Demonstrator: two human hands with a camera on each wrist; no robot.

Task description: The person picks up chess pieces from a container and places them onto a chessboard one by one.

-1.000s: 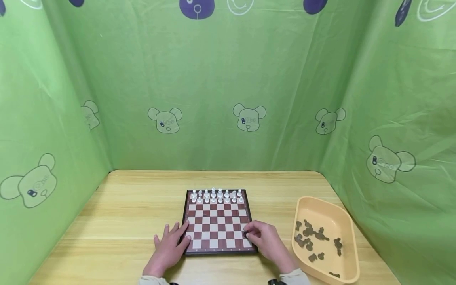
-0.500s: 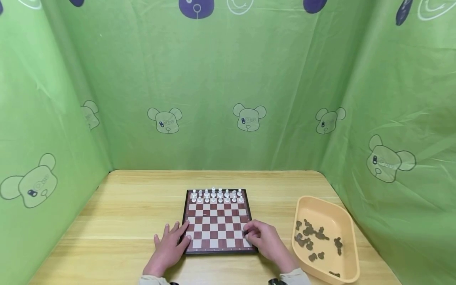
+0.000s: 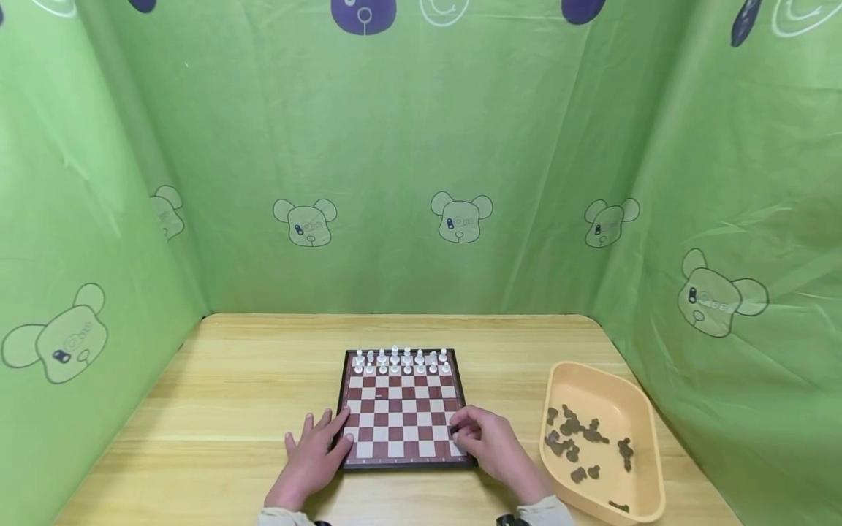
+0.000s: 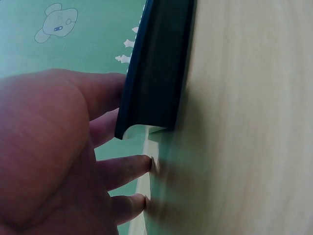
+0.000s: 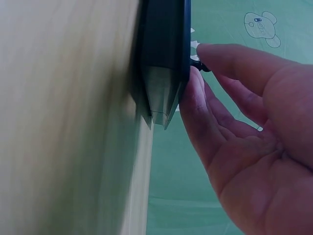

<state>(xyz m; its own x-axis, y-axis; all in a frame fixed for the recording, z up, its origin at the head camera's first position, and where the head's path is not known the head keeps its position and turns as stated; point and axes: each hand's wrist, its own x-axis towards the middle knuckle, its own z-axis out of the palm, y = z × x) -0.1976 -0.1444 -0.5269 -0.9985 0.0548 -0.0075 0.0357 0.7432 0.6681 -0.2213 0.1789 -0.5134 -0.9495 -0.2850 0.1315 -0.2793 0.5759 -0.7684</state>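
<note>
A chessboard (image 3: 402, 420) with red-brown and white squares and a black frame lies on the table. My right hand (image 3: 495, 444) pinches a small black chess piece (image 3: 454, 431) between thumb and fingers, low over the board's right edge, one row up from the near side. The right wrist view shows the dark round head of this chess piece (image 5: 201, 65) between the fingertips; its base is hidden behind the board's rim. My left hand (image 3: 312, 462), fingers spread, rests at the board's left edge with index finger and thumb on it. Its other fingers touch the table beside the frame.
Two rows of white chess pieces (image 3: 395, 359) stand along the board's far side. To the right is an orange-yellow tray (image 3: 647, 409) holding several dark chess pieces (image 3: 571, 426). Green cloth walls (image 3: 395, 277) enclose the wooden table (image 3: 250, 365) at the back and both sides.
</note>
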